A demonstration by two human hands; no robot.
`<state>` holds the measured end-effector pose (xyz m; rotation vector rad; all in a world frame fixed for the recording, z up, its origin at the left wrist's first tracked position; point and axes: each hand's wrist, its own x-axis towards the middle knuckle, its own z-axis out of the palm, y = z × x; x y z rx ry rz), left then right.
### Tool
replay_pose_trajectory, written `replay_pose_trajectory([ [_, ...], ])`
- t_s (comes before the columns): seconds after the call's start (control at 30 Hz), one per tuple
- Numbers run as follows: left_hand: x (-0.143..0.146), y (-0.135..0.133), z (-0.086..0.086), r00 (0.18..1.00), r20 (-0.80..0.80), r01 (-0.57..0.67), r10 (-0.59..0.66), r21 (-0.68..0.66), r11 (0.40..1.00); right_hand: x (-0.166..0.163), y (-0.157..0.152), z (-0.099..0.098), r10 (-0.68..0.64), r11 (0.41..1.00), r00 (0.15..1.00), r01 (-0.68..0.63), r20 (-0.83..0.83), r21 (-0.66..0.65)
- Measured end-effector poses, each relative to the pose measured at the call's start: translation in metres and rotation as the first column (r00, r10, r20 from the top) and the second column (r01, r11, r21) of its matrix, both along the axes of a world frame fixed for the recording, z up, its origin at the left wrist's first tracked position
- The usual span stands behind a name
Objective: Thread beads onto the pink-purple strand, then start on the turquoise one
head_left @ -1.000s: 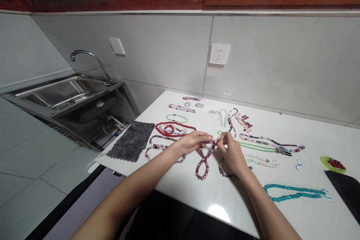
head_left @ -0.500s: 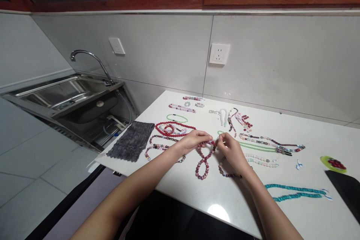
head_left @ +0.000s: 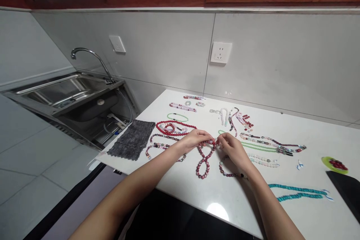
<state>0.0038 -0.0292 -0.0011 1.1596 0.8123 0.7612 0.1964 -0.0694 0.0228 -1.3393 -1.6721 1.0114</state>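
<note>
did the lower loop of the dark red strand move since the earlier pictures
No, not visibly: the lower loop keeps its place against the front edge of the white counter; only the whole view shifts slightly.

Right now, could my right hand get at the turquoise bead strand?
Probably yes: the turquoise bead strand lies beside your right forearm, its right end uncovered. The forearm hides the other end, though, and your right hand is busy at the mottled red bead strand.
</note>
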Motion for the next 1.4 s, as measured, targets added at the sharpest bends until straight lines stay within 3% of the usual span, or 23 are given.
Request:
replay_pose_trajectory([
  [0.23, -0.001, 0.000, 0.001, 1.000, -0.009, 0.012, -0.012, -0.007, 1.000, 0.000, -0.001, 0.009, 0.094, 0.996, 0.994, -0.093, -0.050, 0.017],
  [0.4, 0.000, 0.001, -0.001, 0.999, -0.035, 0.008, -0.008, 0.019, 1.000, 0.001, 0.002, -0.003, 0.032, 0.993, 0.999, -0.032, 0.002, 0.113],
  [0.53, 0.000, 0.000, 0.000, 1.000, -0.028, 0.007, -0.007, 0.024, 1.000, -0.001, 0.001, -0.001, 0.000, 0.989, 1.000, -0.005, 0.029, 0.147],
  [0.87, 0.000, -0.003, -0.001, 0.998, -0.059, 0.025, -0.024, 0.017, 1.000, -0.006, -0.004, 0.001, 0.098, 0.995, 0.994, -0.099, -0.054, -0.012],
  [1.17, -0.003, -0.003, 0.001, 0.992, -0.024, 0.124, -0.123, 0.013, 0.992, -0.006, -0.004, 0.000, 0.123, 0.990, 0.991, -0.126, -0.061, -0.057],
  [1.4, -0.004, -0.001, 0.001, 0.988, -0.107, 0.117, -0.114, 0.020, 0.993, -0.003, -0.001, -0.003, 0.127, 0.990, 0.991, -0.130, -0.050, -0.049],
])
